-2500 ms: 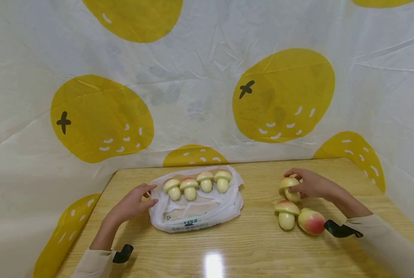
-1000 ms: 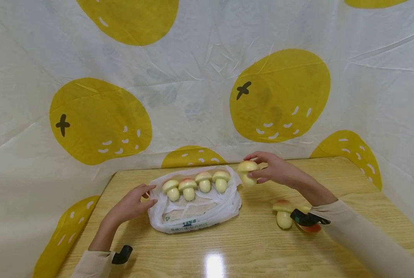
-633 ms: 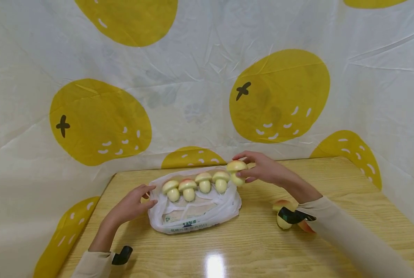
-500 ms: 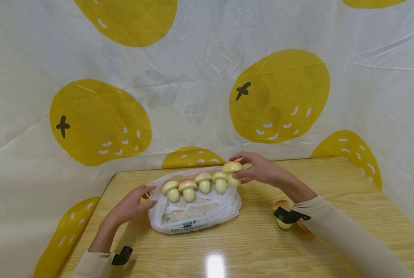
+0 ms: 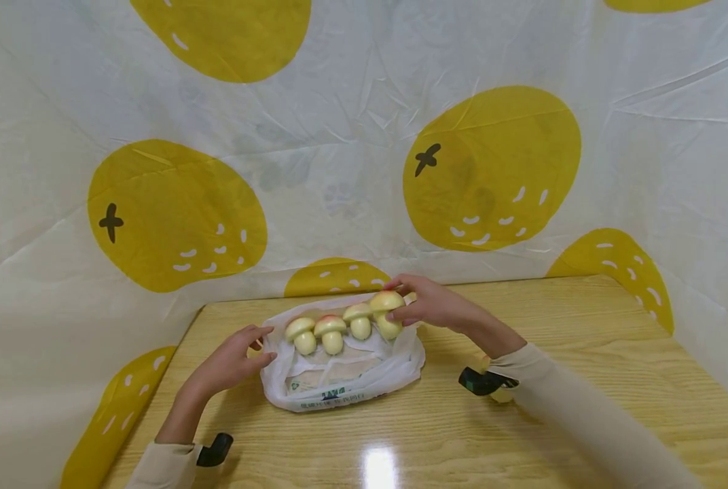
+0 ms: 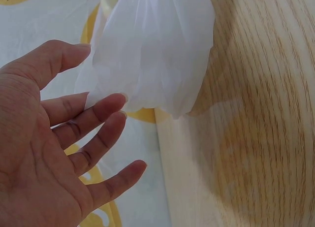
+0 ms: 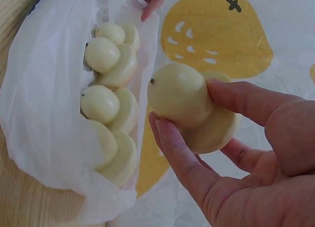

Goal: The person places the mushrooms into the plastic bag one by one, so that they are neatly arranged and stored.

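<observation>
While right hand [image 7: 275,138] pinches it, mushroom [image 7: 177,94] sits between fingertips [image 7: 170,133].

We record a pale, creased cloth [image 5: 339,204] hanging behind the table [image 5: 303,448] and along both sides, printed with large yellow fruit shapes [image 5: 492,170] — dark cross marks, short white strokes. Tabletop: light wood, grain plainly visible, far edge running close along the cloth. We note a bright reflection [image 5: 379,468] near the front — source unclear to us, possibly an overhead lamp.
</observation>
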### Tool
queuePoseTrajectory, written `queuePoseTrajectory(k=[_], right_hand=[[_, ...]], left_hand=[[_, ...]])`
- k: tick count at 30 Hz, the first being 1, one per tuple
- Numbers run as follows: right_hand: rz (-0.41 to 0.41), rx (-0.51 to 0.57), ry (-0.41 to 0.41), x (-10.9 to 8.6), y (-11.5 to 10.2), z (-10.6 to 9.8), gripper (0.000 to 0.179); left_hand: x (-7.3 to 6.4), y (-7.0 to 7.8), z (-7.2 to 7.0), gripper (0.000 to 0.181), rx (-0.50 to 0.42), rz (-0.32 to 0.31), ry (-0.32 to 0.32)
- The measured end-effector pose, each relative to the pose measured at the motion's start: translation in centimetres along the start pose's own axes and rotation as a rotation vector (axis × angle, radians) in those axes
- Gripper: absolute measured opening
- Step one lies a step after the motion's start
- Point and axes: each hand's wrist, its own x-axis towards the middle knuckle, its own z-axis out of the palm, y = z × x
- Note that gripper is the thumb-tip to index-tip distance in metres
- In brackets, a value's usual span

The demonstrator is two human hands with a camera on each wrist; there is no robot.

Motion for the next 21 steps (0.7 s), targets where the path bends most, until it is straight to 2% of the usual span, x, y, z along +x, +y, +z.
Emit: queuePoseTrajectory(k=[12,21], right_hand=[[0.028,0.03,-0.039,1.5,-0.4,2.5,0.051],[0.016,0.033,-0.077,2.7,-0.4,4.4,0.048]], left_hand=[[0.0,0.3,0.0,0.06,-0.002,-0.015,-0.004],[-0.1,0.4,-0.1,0.061,-0.016,-0.014,-0.008]])
